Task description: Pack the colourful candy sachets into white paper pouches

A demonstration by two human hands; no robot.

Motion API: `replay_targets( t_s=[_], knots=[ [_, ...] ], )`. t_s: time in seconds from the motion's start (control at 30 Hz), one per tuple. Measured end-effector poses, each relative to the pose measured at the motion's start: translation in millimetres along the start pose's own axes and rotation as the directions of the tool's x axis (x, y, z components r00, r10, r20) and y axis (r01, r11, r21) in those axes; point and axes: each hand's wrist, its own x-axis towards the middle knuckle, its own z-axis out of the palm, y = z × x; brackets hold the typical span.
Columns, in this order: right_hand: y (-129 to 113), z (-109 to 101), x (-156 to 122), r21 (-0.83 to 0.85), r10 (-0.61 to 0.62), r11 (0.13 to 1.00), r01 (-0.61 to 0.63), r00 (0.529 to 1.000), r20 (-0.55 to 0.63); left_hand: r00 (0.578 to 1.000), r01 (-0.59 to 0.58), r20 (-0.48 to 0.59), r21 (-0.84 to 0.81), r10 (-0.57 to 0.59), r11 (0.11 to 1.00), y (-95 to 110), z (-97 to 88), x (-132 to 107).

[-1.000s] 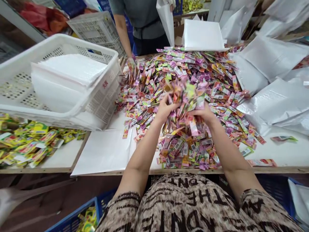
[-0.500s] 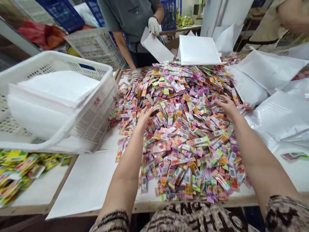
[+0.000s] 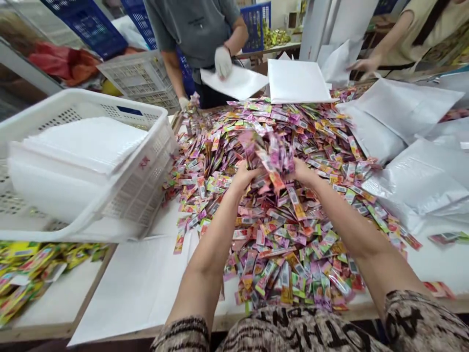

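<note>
Beside the white plastic crate (image 3: pixel 143 183), a bunch of foil sachets (image 3: pixel 270 159) has been scooped up from the heap (image 3: pixel 293 254) since the open, spread fingers of half a second earlier. The left hand (image 3: pixel 244 178) and right hand (image 3: pixel 303 172) are held close together, fingers curled around the bunch, which is raised above the heap's middle.

Left of the heap of snack sachets (image 3: pixel 286 254), the white plastic crate (image 3: pixel 139 195) walls off passage. Nearer the body, a flat white sheet (image 3: pixel 128 288) lies low, leaving a passable way. To the right, silver poly bags (image 3: pixel 421 181) bulge against the heap.
</note>
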Motion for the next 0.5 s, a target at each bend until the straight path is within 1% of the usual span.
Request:
replay_targets(
  t_s=[0.07,0.13,0.2,0.23,0.27,0.3,0.33,0.37,0.4,0.43,0.47,0.5],
  knots=[
    [-7,-6,-28,-0.055,-0.024,0.998,0.024,1.000,0.011,0.994,-0.037,0.107,0.104,0.025,0.994,20,2.7,-24],
    [-12,-12,-57,-0.095,-0.027,0.995,0.030,0.999,0.029,0.975,-0.054,0.222,0.260,-0.005,0.964,30,0.0,-46],
    [-16,-20,-84,-0.156,-0.022,0.987,0.027,0.999,0.038,0.940,-0.093,0.334,0.435,-0.065,0.896,32,-9.3,-65],
    [-17,-26,-96,-0.197,-0.016,0.980,0.024,0.999,0.043,0.928,-0.115,0.361,0.506,-0.089,0.855,31,-16.4,-72],
    [-16,-32,-106,-0.236,0.001,0.972,0.013,0.998,0.059,0.927,-0.125,0.360,0.559,-0.104,0.820,30,-25.1,-77],
    [-15,-40,-114,-0.266,0.024,0.964,-0.001,0.996,0.081,0.935,-0.117,0.335,0.594,-0.112,0.796,30,-35.2,-81],
    [-12,-49,-119,-0.286,0.049,0.958,-0.019,0.994,0.096,0.946,-0.084,0.295,0.617,-0.131,0.782,29,-46.6,-83],
    [-6,-61,-121,-0.292,0.073,0.955,-0.043,0.993,0.090,0.954,-0.027,0.248,0.630,-0.168,0.776,29,-59.0,-83],
    [1,-74,-121,-0.292,0.096,0.953,-0.078,0.994,0.049,0.959,0.043,0.191,0.631,-0.209,0.775,29,-71.8,-81],
    [10,-89,-117,-0.295,0.114,0.948,-0.120,0.993,-0.037,0.964,0.116,0.119,0.618,-0.239,0.778,28,-84.5,-77],
    [20,-103,-111,-0.303,0.116,0.940,-0.158,0.982,-0.152,0.970,0.183,0.023,0.592,-0.243,0.785,26,-96.2,-70],
    [31,-117,-103,-0.313,0.110,0.930,-0.193,0.958,-0.264,0.970,0.238,-0.101,0.564,-0.220,0.791,22,-106.2,-61]
  ],
)
